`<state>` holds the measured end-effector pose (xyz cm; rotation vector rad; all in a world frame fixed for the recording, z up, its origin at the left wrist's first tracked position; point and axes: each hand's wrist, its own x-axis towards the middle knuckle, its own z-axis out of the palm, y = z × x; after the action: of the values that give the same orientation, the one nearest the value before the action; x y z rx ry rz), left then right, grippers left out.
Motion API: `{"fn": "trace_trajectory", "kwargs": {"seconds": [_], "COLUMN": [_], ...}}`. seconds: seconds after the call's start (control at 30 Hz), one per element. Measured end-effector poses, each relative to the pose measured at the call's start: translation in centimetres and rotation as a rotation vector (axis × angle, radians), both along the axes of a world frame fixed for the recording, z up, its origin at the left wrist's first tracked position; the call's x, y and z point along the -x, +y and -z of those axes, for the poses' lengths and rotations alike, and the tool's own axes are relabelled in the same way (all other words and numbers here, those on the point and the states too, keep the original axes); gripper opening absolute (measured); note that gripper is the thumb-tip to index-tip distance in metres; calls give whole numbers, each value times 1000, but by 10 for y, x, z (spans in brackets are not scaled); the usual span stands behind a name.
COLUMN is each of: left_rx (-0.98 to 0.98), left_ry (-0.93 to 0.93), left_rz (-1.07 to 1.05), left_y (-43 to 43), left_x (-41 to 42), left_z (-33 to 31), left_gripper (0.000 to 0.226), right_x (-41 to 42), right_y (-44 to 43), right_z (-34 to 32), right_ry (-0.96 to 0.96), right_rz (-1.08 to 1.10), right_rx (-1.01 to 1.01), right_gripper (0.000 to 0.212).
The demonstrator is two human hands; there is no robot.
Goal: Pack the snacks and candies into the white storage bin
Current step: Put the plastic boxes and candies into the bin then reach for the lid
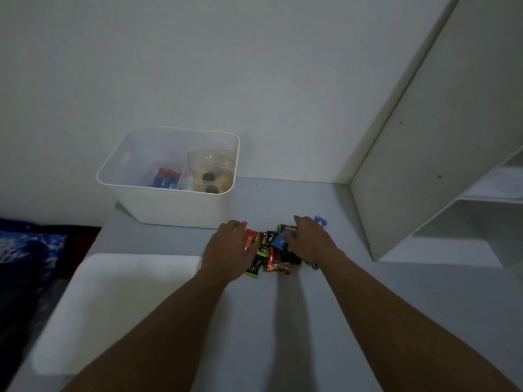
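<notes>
Two hands | left hand (pixel 226 250), right hand (pixel 310 240) cupped round candy pile (pixel 276 257) | wrapper writing blurred

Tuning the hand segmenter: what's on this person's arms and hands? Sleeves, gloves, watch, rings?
Left hand and right hand are bare, no gloves. Both forearms are bare down to the frame edge, with no sleeves, watch or bands in view. Rings: too dim and blurred to tell.
</notes>
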<state>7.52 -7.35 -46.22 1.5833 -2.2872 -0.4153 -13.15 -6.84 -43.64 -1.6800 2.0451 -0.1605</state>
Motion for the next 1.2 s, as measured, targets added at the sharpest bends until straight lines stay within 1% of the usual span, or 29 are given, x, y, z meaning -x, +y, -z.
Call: {"fn": "trace_trajectory", "kwargs": {"seconds": [0.03, 0.1, 0.17, 0.27, 0.37, 0.47, 0.6, 0.7, 0.8, 0.9, 0.93, 1.03, 1.1, 1.2], "left_rx": [-20, -2, 31, 21, 103, 228, 255, 258, 278, 346, 356, 303, 285, 337], "left_ry": [-22, -76, -133, -260, -356, -311, -271, -259, -234, -191, -171, -141, -107, -71], "left_rz": [14, 42, 54, 32, 47, 26, 80, 104, 122, 137, 141, 167, 136, 81], "left_y": [-2, -7, -14, -22, -22, -25, -36, -41, -45, -45, -44, -40, -37, -38], "left_x": [4, 11, 19, 27, 29, 32, 34, 36, 39, 42, 42, 42, 39, 27], "left_z": [10, 34, 61, 93, 113, 125, 127, 116, 97, 75, 65, 29, 4, -35], "left_gripper": [58, 60, 65, 68, 62, 48, 36, 29, 26, 26, 26, 24, 26, 27], "right_x": [4, 13, 20, 26, 23, 22, 27, 33, 36, 39, 39, 39, 35, 23], "right_y": [-1, -4, -9, -13, -9, -10, -18, -21, -23, -25, -26, -28, -30, -40], "right_z": [13, 41, 67, 102, 130, 145, 145, 136, 118, 92, 84, 58, 37, 1], "right_ry": [-4, 25, 58, 150, 275, 352, 302, 202, 172, 107, 89, 102, 114, 60], "right_rz": [0, 2, 14, -14, -23, -1, -41, -64, -40, -13, -16, -43, -51, -51], "right_rx": [-5, -14, -17, 19, 194, 366, 458, 499, 545, 505, 500, 519, 546, 567], "right_gripper": [41, 64, 74, 72, 66, 56, 42, 33, 32, 29, 28, 27, 27, 28]}}
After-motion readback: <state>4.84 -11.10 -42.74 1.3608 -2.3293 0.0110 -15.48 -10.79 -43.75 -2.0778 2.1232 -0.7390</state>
